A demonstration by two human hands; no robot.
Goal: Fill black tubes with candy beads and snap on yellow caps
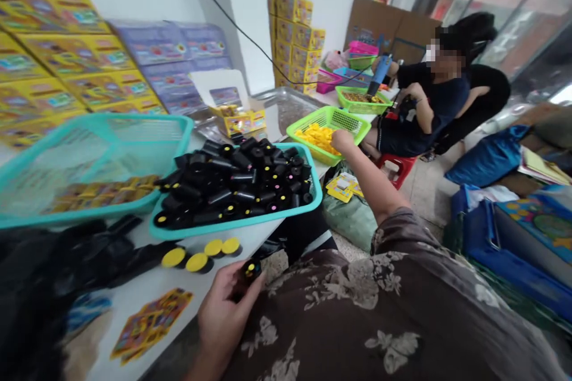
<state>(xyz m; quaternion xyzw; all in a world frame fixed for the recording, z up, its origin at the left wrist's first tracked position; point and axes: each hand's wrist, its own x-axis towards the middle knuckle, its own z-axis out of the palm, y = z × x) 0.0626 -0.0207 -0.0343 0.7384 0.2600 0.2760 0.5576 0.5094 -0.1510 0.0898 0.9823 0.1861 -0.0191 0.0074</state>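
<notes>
My left hand (227,303) is curled around a small black cylinder (251,269) with yellow bits showing at its top, held near the table's edge. My right hand (343,140) reaches into a lime-green basket (357,125) and touches the small yellow pieces (315,136) there; its fingertips are hidden among them. Between my hands stands a turquoise basket (315,190) heaped with black cylinders (236,178), some with yellow or pink spots on their ends. Several black cylinders with yellow lids (196,262) stand on the table beside my left hand.
Printed yellow cards (152,324) lie on the white table. Another turquoise basket (179,125) holds wrapped packs at left. Stacked yellow boxes (58,53) line the wall. A co-worker (440,89) sits at right holding a blue tool (379,74). Blue bins (482,220) stand on the floor.
</notes>
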